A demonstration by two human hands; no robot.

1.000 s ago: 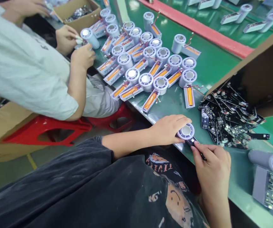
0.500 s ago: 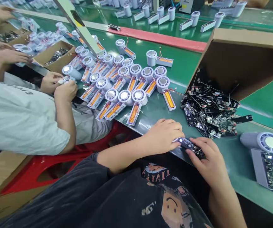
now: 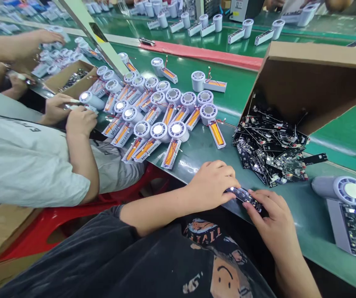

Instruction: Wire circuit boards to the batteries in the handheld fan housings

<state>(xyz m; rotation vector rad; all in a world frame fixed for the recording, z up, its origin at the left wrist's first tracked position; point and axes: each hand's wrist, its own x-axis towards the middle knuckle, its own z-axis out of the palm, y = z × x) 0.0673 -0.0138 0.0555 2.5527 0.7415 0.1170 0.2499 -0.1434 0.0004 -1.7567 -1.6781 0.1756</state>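
Note:
A black circuit board (image 3: 246,198) is held between my two hands just over the front edge of the bench. My left hand (image 3: 211,182) is closed on its left end, back of the hand upward, hiding whatever lies beneath. On the right end, my right hand (image 3: 273,213) pinches the board with thumb and fingers. Whether the board sits in a fan handle I cannot tell. Beyond my hands lies a heap of loose circuit boards (image 3: 271,145), spilling from a tipped cardboard box (image 3: 320,54).
Grey handheld fans (image 3: 178,130) with orange-filled open handles stand massed at left centre. At right lies a fan with a board in its handle (image 3: 353,231). Co-workers' hands (image 3: 81,120) work at left beside a small box (image 3: 72,78). A red strip (image 3: 209,54) crosses the green belt.
The view has shifted slightly. My hands keep their hold on the board, with my left fingers a little farther over its end. At left, a co-worker's arm has reached forward over the fans.

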